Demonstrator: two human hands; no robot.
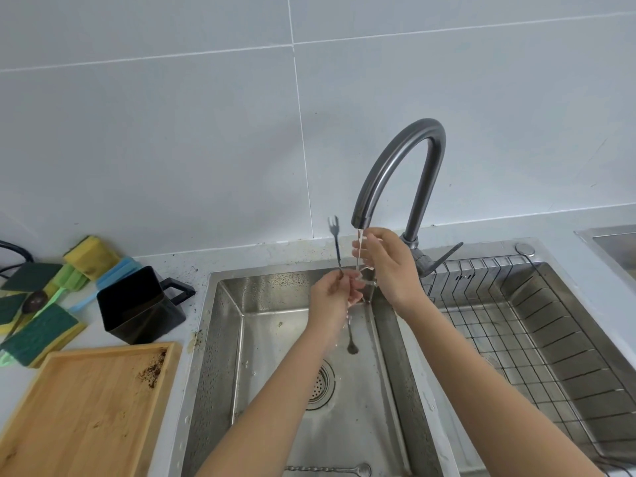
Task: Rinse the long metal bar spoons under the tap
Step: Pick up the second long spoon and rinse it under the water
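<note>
My left hand (pixel 332 292) is shut on the middle of a long metal bar spoon (pixel 336 247). Its forked end points up beside the spout and its bowl end hangs below my hand over the sink. Water runs from the curved grey tap (pixel 395 173) onto the fingers of my right hand (pixel 387 263), which is held open under the stream, just right of the spoon. A second bar spoon (pixel 330 469) with a twisted stem lies flat on the sink floor at the bottom edge of the view.
The steel sink (pixel 220 339) has a round drain strainer (pixel 321 385). A wire rack (pixel 509 325) sits in the right basin. On the left counter stand a black container (pixel 137 304), several sponges (pixel 38 332) and a wooden tray (pixel 86 407).
</note>
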